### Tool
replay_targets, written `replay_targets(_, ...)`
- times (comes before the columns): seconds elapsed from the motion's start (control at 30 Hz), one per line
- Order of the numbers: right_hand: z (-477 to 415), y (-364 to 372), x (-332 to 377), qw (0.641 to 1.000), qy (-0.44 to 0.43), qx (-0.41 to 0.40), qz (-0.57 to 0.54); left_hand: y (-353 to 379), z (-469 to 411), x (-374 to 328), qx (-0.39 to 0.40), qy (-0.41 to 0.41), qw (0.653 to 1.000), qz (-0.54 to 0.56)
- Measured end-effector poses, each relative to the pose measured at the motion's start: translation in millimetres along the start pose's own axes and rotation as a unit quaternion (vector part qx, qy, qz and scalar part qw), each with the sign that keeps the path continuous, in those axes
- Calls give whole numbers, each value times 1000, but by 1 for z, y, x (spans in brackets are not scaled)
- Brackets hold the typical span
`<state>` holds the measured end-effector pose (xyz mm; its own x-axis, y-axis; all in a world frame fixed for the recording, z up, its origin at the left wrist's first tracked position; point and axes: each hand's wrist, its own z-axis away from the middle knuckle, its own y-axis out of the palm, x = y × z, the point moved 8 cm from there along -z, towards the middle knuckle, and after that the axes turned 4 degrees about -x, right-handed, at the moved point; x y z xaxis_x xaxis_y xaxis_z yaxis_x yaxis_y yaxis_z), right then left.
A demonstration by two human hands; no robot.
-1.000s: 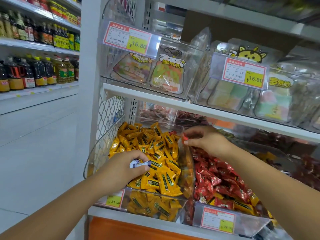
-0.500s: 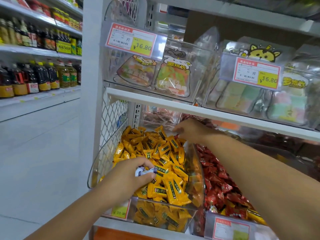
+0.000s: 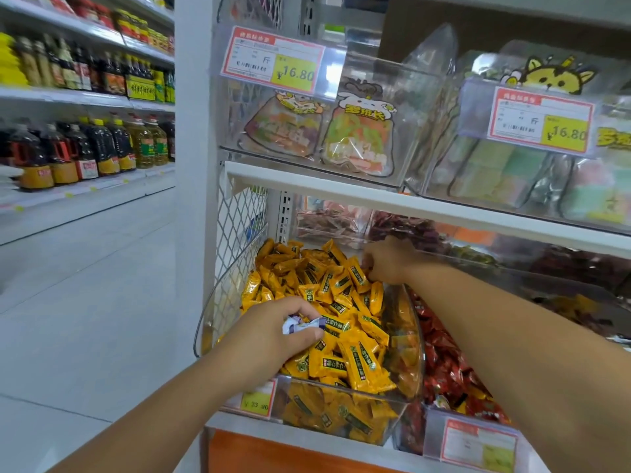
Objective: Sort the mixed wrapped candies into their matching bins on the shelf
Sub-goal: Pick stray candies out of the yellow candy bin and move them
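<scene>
A clear plastic bin [image 3: 205, 322] on the lower shelf is heaped with yellow wrapped candies [image 3: 345, 356]. My left hand [image 3: 269, 339] rests on the front of the heap, fingers shut on a white and purple wrapped candy [image 3: 300, 325]. My right hand [image 3: 387, 262] is at the back right of the same bin, with its fingers curled down into the yellow candies; what they hold is hidden. To the right stands a second bin of red wrapped candies [image 3: 444, 367], with a few yellow ones mixed in near its front.
The white shelf board [image 3: 375, 196] runs just above my right hand. On it stand clear bins of bagged sweets [image 3: 358, 138] with price tags [image 3: 273, 59]. More bins sit behind on the lower shelf. To the left are a tiled aisle floor [image 3: 85, 302] and shelves of bottles [image 3: 85, 148].
My right hand has moved left from over the red candies to the back of the yellow bin and dipped into it. My left hand keeps its white and purple candy.
</scene>
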<state>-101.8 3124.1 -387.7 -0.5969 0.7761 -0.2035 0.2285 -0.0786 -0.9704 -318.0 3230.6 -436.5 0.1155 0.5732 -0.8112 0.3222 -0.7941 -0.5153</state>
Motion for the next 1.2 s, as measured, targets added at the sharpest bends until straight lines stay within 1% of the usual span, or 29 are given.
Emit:
replay_targets(0.1, 5, 8, -3, 997, 27, 43, -55, -1, 2, -3, -5, 0, 1000, -5)
replay_targets(0.17, 6, 15, 0, 997, 25, 62, -37, -2, 4, -5, -13, -4, 1000, -10)
replay_targets(0.27, 13, 7, 5, 998, 23, 35, -51, -7, 6, -5, -21, -8, 1000, -7)
replay_targets(0.33, 21, -2, 5, 991, 23, 13, -131, -10, 6, -6, -27, -5, 1000, -15)
replay_targets(0.4, 33, -12, 3, 970, 22, 6, -240, -11, 7, -7, -34, -4, 999, -24)
replay_targets(0.47, 47, -29, -4, 954, 28, -30, -298, -11, 8, -9, -34, 1, 999, -26)
replay_targets(0.53, 59, -46, -21, 952, 46, -83, -290, -12, 11, -13, -35, 11, 999, -22)
replay_targets(0.57, 65, -52, -31, 955, 63, -96, -274, -14, 13, -14, -39, 17, 999, -21)
replay_targets(0.63, 76, -55, -49, 965, 93, -80, -230, -23, 19, -16, -48, 27, 998, -30)
replay_targets(0.67, 82, -56, -52, 972, 87, -68, -206, -30, 24, -17, -50, 31, 997, -42)
replay_targets(0.7, 88, -59, -47, 977, 58, -67, -193, -38, 28, -18, -50, 34, 997, -56)
replay_targets(0.77, 100, -65, -17, 975, -33, -54, -212, -57, 37, -20, -52, 34, 995, -81)
replay_targets(0.83, 117, -60, 39, 964, -131, 29, -232, -76, 46, -16, -55, 17, 993, -101)
replay_targets(0.9, 128, -46, 103, 942, -229, 105, -221, -92, 55, -9, -51, -7, 991, -124)
replay_targets(0.97, 130, -32, 158, 923, -297, 137, -202, -102, 62, -1, -47, -28, 989, -137)
replay_targets(1.03, 122, -19, 190, 918, -318, 151, -184, -105, 66, 5, -35, -41, 989, -135)
replay_targets(1.13, 101, 12, 197, 930, -286, 188, -138, -99, 67, 10, 0, -45, 991, -127)
replay_targets(1.17, 95, 16, 193, 936, -281, 178, -114, -98, 67, 10, 8, -47, 991, -127)
replay_targets(1.2, 88, 18, 185, 945, -278, 151, -83, -98, 66, 11, 12, -50, 991, -125)
